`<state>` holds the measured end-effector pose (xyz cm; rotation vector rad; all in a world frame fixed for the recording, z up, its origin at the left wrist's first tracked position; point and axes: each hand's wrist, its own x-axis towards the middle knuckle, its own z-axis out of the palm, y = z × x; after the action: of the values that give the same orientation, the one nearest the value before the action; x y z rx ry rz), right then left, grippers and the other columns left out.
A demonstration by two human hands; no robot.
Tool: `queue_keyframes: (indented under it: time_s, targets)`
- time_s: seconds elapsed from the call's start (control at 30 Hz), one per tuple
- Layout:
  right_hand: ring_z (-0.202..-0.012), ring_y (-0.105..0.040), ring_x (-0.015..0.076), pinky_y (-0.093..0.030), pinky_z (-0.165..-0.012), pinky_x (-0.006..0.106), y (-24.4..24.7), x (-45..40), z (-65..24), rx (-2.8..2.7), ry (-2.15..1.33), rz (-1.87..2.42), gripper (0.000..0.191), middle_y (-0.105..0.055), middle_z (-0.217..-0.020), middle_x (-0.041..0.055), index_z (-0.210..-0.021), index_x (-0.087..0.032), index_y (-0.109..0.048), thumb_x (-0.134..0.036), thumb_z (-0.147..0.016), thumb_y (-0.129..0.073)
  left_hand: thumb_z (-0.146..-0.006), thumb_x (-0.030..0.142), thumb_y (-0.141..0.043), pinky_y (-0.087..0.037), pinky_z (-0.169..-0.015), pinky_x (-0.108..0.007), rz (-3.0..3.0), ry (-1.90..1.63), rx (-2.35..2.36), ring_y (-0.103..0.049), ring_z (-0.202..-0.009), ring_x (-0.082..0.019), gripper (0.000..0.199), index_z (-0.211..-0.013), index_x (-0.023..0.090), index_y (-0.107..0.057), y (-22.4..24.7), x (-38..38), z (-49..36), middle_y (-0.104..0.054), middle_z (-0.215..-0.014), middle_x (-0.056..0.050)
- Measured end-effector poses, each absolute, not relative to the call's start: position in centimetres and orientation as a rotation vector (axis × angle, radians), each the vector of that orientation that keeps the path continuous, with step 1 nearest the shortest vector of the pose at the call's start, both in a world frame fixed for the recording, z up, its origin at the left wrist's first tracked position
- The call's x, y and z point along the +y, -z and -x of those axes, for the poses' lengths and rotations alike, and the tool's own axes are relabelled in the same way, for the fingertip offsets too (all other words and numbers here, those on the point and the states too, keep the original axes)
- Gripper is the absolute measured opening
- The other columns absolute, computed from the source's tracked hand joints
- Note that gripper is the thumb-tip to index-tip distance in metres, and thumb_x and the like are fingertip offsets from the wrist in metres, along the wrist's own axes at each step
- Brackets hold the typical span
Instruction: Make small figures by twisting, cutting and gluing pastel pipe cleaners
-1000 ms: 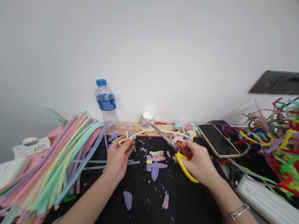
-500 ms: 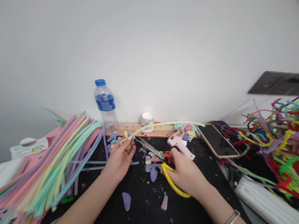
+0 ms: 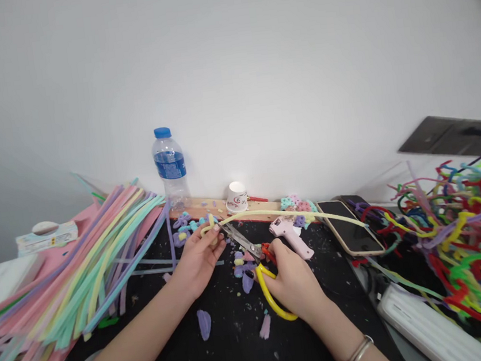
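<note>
My left hand [image 3: 198, 259] pinches a pale yellow pipe cleaner [image 3: 283, 213], which is looped near the fingertips and stretches far to the right, over the phone. In my right hand [image 3: 295, 281] are scissors [image 3: 241, 239] with yellow handles. Their blade tips reach the pipe cleaner beside my left fingertips; whether the blades are fully closed I cannot tell. Below the scissors lie purple, pink and yellow fuzzy pieces [image 3: 246, 278]. A purple petal shape [image 3: 204, 324] and a pink tassel-like piece [image 3: 264, 326] rest nearer on the black table [image 3: 239, 360].
Left is a large bundle of pastel pipe cleaners [image 3: 114, 253]. A water bottle [image 3: 170, 168] and paper cup [image 3: 237, 197] stand by the wall. Right of centre lie a pink glue gun [image 3: 291, 235] and phone [image 3: 350, 229]. Tangled colourful pipe cleaners [image 3: 469, 247] and a white power strip [image 3: 430, 321] are farther right.
The scissors have shifted slightly left, bringing their tips to the pipe cleaner. My left hand has moved a little right and down, and the pipe cleaner's free end now extends farther right.
</note>
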<state>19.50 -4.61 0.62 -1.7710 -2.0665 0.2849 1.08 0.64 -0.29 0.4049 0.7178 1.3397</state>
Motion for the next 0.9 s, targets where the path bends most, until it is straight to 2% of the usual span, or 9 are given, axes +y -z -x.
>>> queue_keyframes:
  time_s: [0.4,0.9]
  targets:
    - [-0.064,-0.057,0.0186,-0.032,-0.052,0.024,-0.32,-4.6,-19.48,-2.017,-0.238,1.777,0.023,-0.056,-0.07,-0.0003,-0.081,-0.021,-0.043,-0.037,-0.073,-0.057,-0.07,0.009,-0.068,-0.051,-0.057,-0.016,-0.418,-1.328,0.744,-0.057,-0.057,-0.007,0.012,-0.074,0.018,-0.06,0.21,0.42,-1.33,-0.056,-0.064,0.004]
    - [-0.056,-0.049,0.0148,-0.029,-0.049,0.023,-0.31,-4.53,-19.4,-1.995,-0.302,1.789,0.027,-0.052,-0.065,-0.0021,-0.075,-0.022,-0.038,-0.037,-0.071,-0.059,-0.068,0.012,-0.071,-0.051,-0.057,-0.016,-0.468,-1.316,0.81,-0.057,-0.057,-0.006,0.016,-0.077,0.018,-0.059,0.23,0.25,-1.46,-0.057,-0.063,0.005]
